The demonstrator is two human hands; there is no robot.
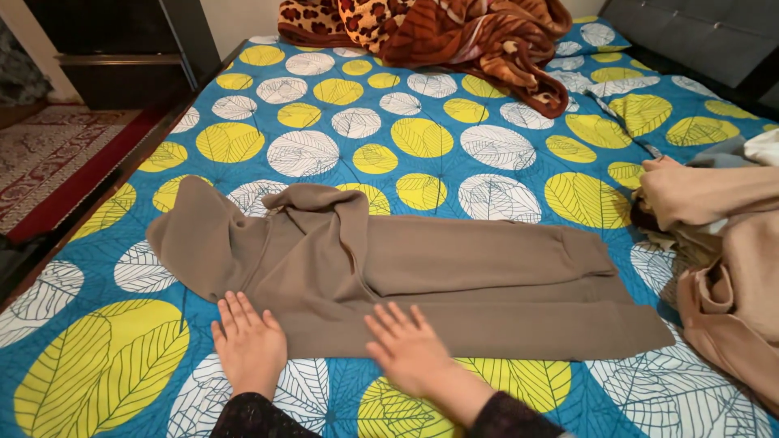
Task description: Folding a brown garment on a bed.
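Observation:
A taupe-brown hooded sweatshirt (454, 284) lies flat on the bed, folded lengthwise, with its hood bunched at the left and a sleeve laid across the body. My left hand (247, 341) rests palm down on the near left edge of the sweatshirt, fingers spread. My right hand (410, 349) presses flat on the near edge a little to the right, fingers apart. Neither hand grips the cloth.
The bed carries a blue sheet (365, 138) printed with yellow and white leaf circles. A pile of beige and tan clothes (722, 243) lies at the right edge. An orange animal-print blanket (454, 36) is heaped at the far end. A patterned red rug (49, 154) covers the floor at left.

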